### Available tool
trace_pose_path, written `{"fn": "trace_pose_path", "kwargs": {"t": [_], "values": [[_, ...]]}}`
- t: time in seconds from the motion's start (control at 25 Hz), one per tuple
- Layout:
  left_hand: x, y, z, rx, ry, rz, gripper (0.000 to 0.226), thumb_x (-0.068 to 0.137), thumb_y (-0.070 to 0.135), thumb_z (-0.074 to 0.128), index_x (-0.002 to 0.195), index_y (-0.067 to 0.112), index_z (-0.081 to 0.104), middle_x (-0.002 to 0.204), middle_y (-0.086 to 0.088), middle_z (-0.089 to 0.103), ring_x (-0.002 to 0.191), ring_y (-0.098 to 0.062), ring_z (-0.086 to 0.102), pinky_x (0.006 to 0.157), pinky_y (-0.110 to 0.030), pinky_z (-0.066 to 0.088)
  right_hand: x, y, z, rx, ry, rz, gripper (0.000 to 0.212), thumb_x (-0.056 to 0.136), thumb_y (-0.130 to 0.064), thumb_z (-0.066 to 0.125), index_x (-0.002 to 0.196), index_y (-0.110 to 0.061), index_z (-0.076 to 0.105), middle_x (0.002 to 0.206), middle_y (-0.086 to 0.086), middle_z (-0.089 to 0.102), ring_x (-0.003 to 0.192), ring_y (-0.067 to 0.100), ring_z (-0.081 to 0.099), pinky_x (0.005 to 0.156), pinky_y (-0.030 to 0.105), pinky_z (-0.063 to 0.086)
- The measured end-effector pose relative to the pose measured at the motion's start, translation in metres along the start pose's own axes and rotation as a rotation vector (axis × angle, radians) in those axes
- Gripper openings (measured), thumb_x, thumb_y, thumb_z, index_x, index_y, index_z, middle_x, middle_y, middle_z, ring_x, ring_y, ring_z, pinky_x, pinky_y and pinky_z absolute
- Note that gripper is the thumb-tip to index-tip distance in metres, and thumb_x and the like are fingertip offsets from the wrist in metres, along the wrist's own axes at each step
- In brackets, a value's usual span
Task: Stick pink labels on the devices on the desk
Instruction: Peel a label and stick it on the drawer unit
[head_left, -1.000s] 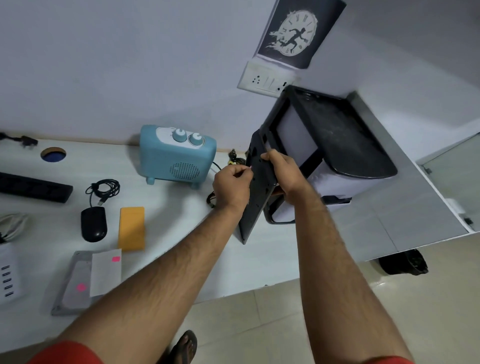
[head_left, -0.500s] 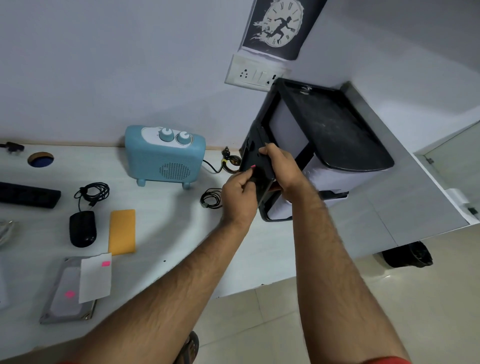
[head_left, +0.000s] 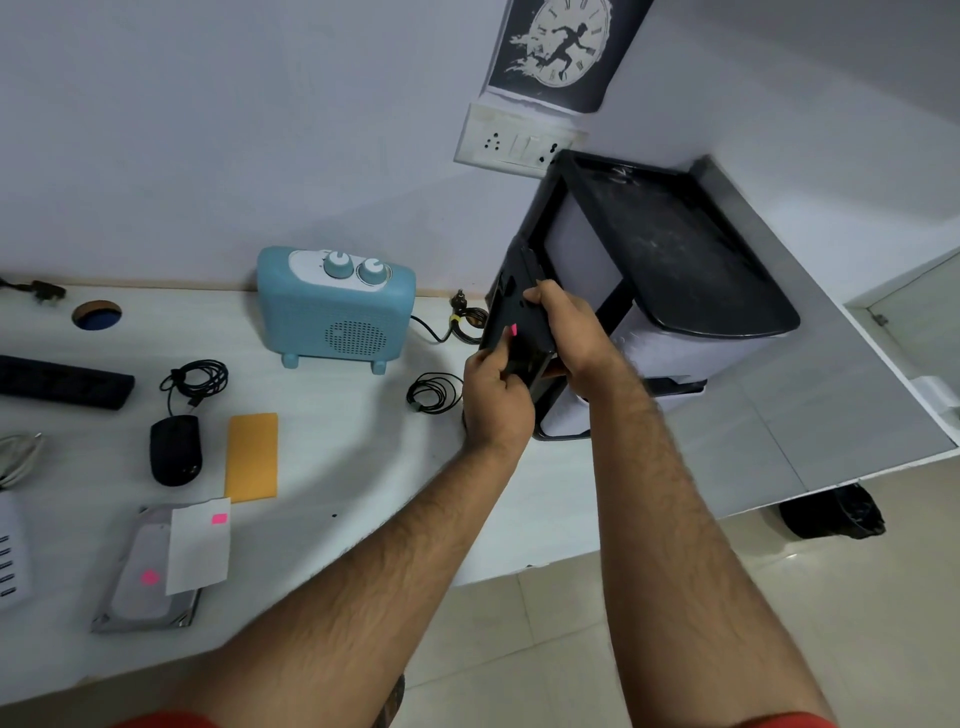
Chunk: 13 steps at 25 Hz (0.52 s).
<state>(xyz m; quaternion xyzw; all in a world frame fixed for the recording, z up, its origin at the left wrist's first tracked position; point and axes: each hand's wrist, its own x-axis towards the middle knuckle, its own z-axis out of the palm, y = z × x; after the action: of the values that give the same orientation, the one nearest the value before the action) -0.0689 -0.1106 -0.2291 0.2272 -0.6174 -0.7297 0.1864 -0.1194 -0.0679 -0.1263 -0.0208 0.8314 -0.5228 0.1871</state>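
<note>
I hold a flat black device (head_left: 519, 312) on edge above the desk's right part, in front of the black-and-white printer (head_left: 675, 291). My right hand (head_left: 571, 332) grips its upper right side. My left hand (head_left: 496, 395) clasps its lower edge, thumb pressed on its face beside a small pink label (head_left: 514, 329) that sits on the device. At the front left a grey hard drive (head_left: 140, 587) carries a pink label (head_left: 149, 577). A white backing sheet (head_left: 200, 551) with one pink label (head_left: 219, 518) lies across it.
On the white desk (head_left: 337, 483) stand a blue heater-like box (head_left: 335, 306), a black mouse (head_left: 175, 449), an orange card (head_left: 252, 457), a long black bar (head_left: 62, 387), two coiled cables (head_left: 434, 392), and a white device (head_left: 10, 551) at the left edge.
The black device has turned and come lower in my hands. My left thumb has slid down its face, and the pink label now shows stuck there.
</note>
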Motion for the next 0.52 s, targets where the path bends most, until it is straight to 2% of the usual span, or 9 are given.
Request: {"fn": "trace_pose_path", "kwargs": {"t": [0.12, 0.2, 0.28, 0.36, 0.52], "values": [[0.001, -0.004, -0.007, 0.092, -0.011, 0.02, 0.069, 0.082, -0.01, 0.039, 0.138, 0.028, 0.053, 0.117, -0.003, 0.052, 0.108, -0.016, 0.056, 0.098, -0.013, 0.042, 0.001, -0.001, 0.003, 0.0, -0.009, 0.002, 0.025, 0.094, -0.04, 0.048, 0.093, -0.019, 0.062, 0.086, 0.004, 0.066, 0.077, 0.017, 0.066, 0.06, 0.033, 0.056], [0.002, -0.004, -0.012, 0.185, -0.015, 0.065, 0.064, 0.084, -0.007, 0.042, 0.138, 0.027, 0.051, 0.118, -0.004, 0.051, 0.108, -0.019, 0.056, 0.102, -0.024, 0.044, 0.001, 0.0, 0.004, -0.001, -0.012, 0.005, 0.024, 0.095, -0.04, 0.048, 0.093, -0.02, 0.062, 0.087, 0.003, 0.065, 0.077, 0.017, 0.065, 0.059, 0.032, 0.055], [0.002, -0.003, -0.015, 0.298, -0.016, 0.166, 0.059, 0.086, -0.001, 0.045, 0.138, 0.026, 0.051, 0.12, -0.005, 0.053, 0.108, -0.022, 0.057, 0.1, -0.036, 0.048, 0.001, 0.0, 0.003, -0.009, -0.007, 0.004, 0.024, 0.094, -0.04, 0.048, 0.092, -0.021, 0.062, 0.088, 0.004, 0.066, 0.078, 0.018, 0.065, 0.06, 0.032, 0.054], [0.001, -0.002, -0.022, 0.492, -0.03, 0.279, 0.059, 0.087, 0.002, 0.048, 0.14, 0.026, 0.049, 0.119, -0.006, 0.056, 0.104, -0.026, 0.056, 0.092, -0.041, 0.051, 0.0, 0.001, 0.002, -0.005, -0.004, 0.008, 0.024, 0.094, -0.04, 0.048, 0.091, -0.022, 0.063, 0.09, 0.004, 0.067, 0.08, 0.018, 0.066, 0.062, 0.034, 0.055], [0.006, 0.011, -0.036, 0.809, -0.041, 0.342, 0.053, 0.09, 0.012, 0.048, 0.141, 0.025, 0.047, 0.128, -0.008, 0.053, 0.111, -0.032, 0.05, 0.088, -0.043, 0.048, 0.001, 0.003, 0.005, 0.0, -0.033, -0.004, 0.026, 0.093, -0.04, 0.047, 0.093, -0.02, 0.064, 0.089, 0.004, 0.067, 0.083, 0.019, 0.065, 0.069, 0.039, 0.059]]}}
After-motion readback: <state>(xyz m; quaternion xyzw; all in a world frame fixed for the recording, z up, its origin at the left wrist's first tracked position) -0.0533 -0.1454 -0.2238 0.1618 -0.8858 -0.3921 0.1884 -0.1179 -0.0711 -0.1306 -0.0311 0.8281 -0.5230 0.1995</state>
